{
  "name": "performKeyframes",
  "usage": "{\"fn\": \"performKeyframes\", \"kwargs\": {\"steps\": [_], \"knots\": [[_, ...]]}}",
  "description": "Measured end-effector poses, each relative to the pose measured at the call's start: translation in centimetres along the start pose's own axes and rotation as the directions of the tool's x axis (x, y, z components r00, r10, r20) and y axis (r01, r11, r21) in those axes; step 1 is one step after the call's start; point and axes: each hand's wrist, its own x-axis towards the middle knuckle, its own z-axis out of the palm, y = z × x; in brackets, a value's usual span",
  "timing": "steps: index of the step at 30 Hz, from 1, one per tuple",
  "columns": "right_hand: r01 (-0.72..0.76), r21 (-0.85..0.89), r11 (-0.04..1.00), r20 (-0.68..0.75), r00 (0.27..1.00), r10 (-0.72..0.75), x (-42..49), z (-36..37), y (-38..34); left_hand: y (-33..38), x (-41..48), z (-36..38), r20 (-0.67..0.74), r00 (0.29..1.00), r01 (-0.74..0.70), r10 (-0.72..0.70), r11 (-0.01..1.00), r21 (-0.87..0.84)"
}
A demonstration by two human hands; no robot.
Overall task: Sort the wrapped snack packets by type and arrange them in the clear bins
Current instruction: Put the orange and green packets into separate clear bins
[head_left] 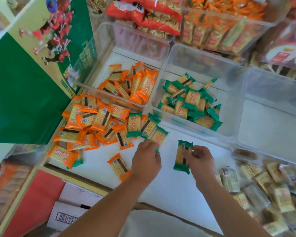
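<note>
Left hand [146, 159] pinches a flat green packet [159, 136]; right hand [201, 159] pinches another green packet [179, 161] (glossy crimped film).

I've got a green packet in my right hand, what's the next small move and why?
Probably carry the green-wrapped cracker packet in the right hand forward into the clear plastic bin holding the other green packets; the left hand pinches a second green packet.

Glossy plastic wrappers on the orange packets [99, 120] and green packets [191, 103]; clear smooth plastic bins [203, 65]
</note>
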Motion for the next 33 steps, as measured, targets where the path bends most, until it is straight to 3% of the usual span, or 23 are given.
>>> {"fn": "performKeyframes", "kwargs": {"steps": [2, 6, 9, 13, 15, 17, 20, 24, 29, 33], "knots": [[-0.032, 0.009, 0.999, 0.027, 0.999, 0.031, 0.5, 1.0, 0.1, -1.0, 2.5, -1.1, 0.016, 0.999, -0.041, 0.040, 0.990, 0.135], [-0.116, 0.015, 0.993, 0.065, 0.991, 0.114, 1.7, 2.8, 0.2, -1.2, 4.1, -1.2, 0.259, 0.964, -0.056, -0.051, 0.920, 0.388], [-0.138, -0.011, 0.990, 0.078, 0.987, 0.138, 2.5, 3.3, 0.4, -0.4, 2.0, -0.5, 0.294, 0.953, -0.062, -0.066, 0.913, 0.403], [-0.166, -0.023, 0.986, 0.100, 0.981, 0.168, 2.6, 3.5, 1.1, -1.4, -0.5, 0.4, 0.158, 0.987, -0.055, 0.016, 0.967, 0.250], [-0.189, -0.013, 0.982, 0.123, 0.974, 0.189, 2.6, 3.7, 1.4, -2.3, -0.1, 0.6, 0.087, 0.993, 0.065, -0.082, 0.980, 0.190], [-0.209, -0.001, 0.978, 0.128, 0.970, 0.208, 2.5, 3.9, 1.6, -1.9, 0.6, 0.8, 0.104, 0.973, 0.202, -0.208, 0.977, 0.071], [-0.211, -0.021, 0.977, 0.146, 0.966, 0.212, 2.3, 4.0, 1.8, -0.3, 1.2, 1.6, 0.141, 0.903, 0.422, -0.406, 0.899, -0.117], [-0.241, -0.063, 0.969, 0.211, 0.945, 0.249, 2.2, 3.4, 2.0, 0.9, 1.0, 2.2, 0.278, 0.810, 0.583, -0.516, 0.761, -0.286], [-0.231, -0.056, 0.971, 0.310, 0.921, 0.237, 1.3, 1.8, 1.3, 2.0, 0.0, 1.3, 0.362, 0.815, 0.575, -0.453, 0.714, -0.401], [-0.110, 0.016, 0.994, 0.320, 0.942, 0.099, -0.7, 0.1, -2.4, 3.8, -0.8, -2.3, 0.219, 0.903, 0.428, -0.370, 0.723, -0.542]]}}
